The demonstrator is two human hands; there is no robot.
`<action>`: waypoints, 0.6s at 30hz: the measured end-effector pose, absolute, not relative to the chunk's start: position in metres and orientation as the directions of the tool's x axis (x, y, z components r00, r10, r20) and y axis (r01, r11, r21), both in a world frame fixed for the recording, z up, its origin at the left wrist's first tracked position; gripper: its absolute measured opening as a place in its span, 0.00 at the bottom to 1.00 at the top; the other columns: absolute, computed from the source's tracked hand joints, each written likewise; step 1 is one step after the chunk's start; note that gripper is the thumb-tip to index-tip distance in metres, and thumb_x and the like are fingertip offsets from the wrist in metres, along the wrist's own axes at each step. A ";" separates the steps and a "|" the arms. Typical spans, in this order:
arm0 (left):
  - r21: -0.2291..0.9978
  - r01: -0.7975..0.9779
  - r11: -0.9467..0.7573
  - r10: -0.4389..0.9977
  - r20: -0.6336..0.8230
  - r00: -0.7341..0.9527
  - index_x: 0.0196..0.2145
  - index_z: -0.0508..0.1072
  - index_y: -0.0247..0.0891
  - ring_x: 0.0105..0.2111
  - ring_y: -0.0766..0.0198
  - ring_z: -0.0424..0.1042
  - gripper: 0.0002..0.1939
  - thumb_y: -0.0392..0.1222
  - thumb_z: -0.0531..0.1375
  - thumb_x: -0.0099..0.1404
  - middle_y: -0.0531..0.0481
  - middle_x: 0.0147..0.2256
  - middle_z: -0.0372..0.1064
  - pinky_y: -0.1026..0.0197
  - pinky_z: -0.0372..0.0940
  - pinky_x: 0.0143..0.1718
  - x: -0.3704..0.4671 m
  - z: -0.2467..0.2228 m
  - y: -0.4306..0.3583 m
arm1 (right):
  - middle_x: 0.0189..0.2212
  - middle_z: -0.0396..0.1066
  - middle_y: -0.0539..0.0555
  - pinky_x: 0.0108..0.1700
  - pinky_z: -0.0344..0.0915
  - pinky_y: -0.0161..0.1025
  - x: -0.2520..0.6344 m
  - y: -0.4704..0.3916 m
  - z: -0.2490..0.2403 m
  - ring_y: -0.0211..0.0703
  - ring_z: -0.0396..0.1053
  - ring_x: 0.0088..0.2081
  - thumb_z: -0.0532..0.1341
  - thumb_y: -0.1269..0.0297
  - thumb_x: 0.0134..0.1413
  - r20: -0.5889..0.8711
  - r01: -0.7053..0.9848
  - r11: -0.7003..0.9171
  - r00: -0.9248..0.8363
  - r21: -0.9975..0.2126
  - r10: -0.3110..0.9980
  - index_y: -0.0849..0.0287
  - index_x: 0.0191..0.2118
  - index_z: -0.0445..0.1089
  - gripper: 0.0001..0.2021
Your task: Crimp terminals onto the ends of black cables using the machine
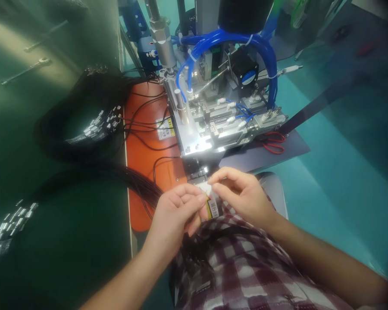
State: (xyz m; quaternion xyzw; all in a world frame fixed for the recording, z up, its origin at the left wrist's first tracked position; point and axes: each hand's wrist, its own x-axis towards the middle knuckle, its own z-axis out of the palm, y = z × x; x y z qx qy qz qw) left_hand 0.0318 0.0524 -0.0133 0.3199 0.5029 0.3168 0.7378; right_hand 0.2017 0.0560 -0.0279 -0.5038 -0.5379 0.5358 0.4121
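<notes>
My left hand (183,209) is closed in a pinch, just in front of the machine (194,133). My right hand (242,193) pinches from the other side, its fingertips close to those of the left. Between the fingertips shows a small whitish piece (206,187), too small to make out, and which hand grips it is unclear. Below the fingers lies a yellow and white label (213,209) with dark characters. Black cables (139,183) run up to the left hand from the left.
An orange board (142,161) with a warning label (165,128) lies left of the machine. Cable bundles with shiny metal ends (105,125) rest on the dark green surface (74,224). Blue hoses (226,36) arch over the machine. Red-handled tool (274,144) at its right.
</notes>
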 end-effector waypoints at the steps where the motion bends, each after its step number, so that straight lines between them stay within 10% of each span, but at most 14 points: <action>1: 0.793 -0.146 0.591 0.793 -0.538 0.287 0.29 0.69 0.34 0.11 0.79 0.55 0.08 0.40 0.63 0.60 0.53 0.20 0.70 0.71 0.46 0.16 0.032 -0.013 0.052 | 0.28 0.69 0.49 0.25 0.58 0.33 0.201 0.053 -0.028 0.32 0.59 0.23 0.61 0.68 0.56 -0.037 0.154 -0.020 -0.111 -0.988 0.993 0.58 0.34 0.71 0.02; 7: 0.792 -0.162 0.589 0.798 -0.538 0.272 0.29 0.68 0.34 0.11 0.78 0.56 0.08 0.40 0.63 0.60 0.54 0.19 0.70 0.70 0.48 0.17 0.033 -0.012 0.053 | 0.26 0.70 0.48 0.24 0.58 0.32 0.192 0.044 -0.029 0.32 0.61 0.23 0.63 0.72 0.54 0.232 0.317 0.235 -0.047 -0.919 0.972 0.58 0.31 0.72 0.04; 18: 0.804 -0.185 0.565 0.818 -0.516 0.256 0.29 0.67 0.34 0.11 0.78 0.56 0.10 0.41 0.63 0.61 0.55 0.19 0.69 0.72 0.49 0.17 0.034 -0.012 0.052 | 0.25 0.69 0.46 0.24 0.58 0.31 0.187 0.045 -0.031 0.30 0.59 0.22 0.64 0.72 0.52 0.106 0.261 0.096 0.023 -0.961 0.994 0.59 0.30 0.71 0.03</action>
